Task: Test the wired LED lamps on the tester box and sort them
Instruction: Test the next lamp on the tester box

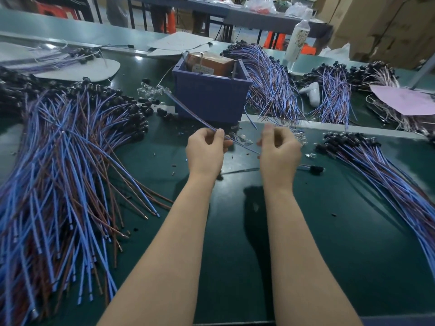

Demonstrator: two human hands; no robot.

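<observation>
Left hand [205, 149] pinched one wired lamp [188, 108] mid-lead, thumb against forefinger. Right hand [279, 149] was curled at the lead's near end; couldn't tell if it gripped. Lamp hung just in front of the tester box [211, 100], clear of its nails [234, 68]. My read: split the bare tips, one per nail, press firmly, watch the bulb.

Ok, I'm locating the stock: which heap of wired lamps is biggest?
The left heap, beside the left hand: it fills the whole left side, while the right heap and the far heaps are thinner.
</observation>
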